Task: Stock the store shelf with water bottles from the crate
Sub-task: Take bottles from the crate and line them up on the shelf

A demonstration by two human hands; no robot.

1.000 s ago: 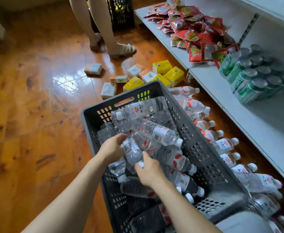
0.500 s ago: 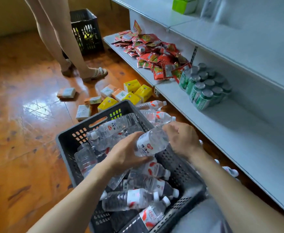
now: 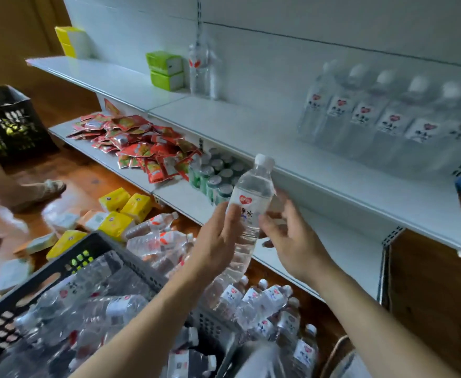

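Note:
I hold one clear water bottle point(image 3: 251, 205) with a white cap and a red-heart label upright in front of the white middle shelf point(image 3: 251, 132). My left hand point(image 3: 218, 241) grips its left side. My right hand point(image 3: 292, 238) sits just right of it with fingers spread and the thumb near the label. The dark grey crate point(image 3: 95, 241) at lower left is full of lying bottles. A row of the same bottles point(image 3: 387, 124) stands on the shelf's right part, and a single bottle point(image 3: 202, 69) stands further left.
Loose bottles point(image 3: 155, 236) lie on the wooden floor between the crate and the bottom shelf. Red snack packets point(image 3: 136, 143) and green cans point(image 3: 215, 173) fill the lower shelf. Yellow boxes point(image 3: 125, 203) are scattered on the floor. A black crate point(image 3: 5, 124) and a person's sandalled foot point(image 3: 41, 189) are at left.
Both hands lifted one bottle out of the crate and up toward the middle shelf, turning it upright. My view swung up from the crate to the shelves. The right hand's grip loosened.

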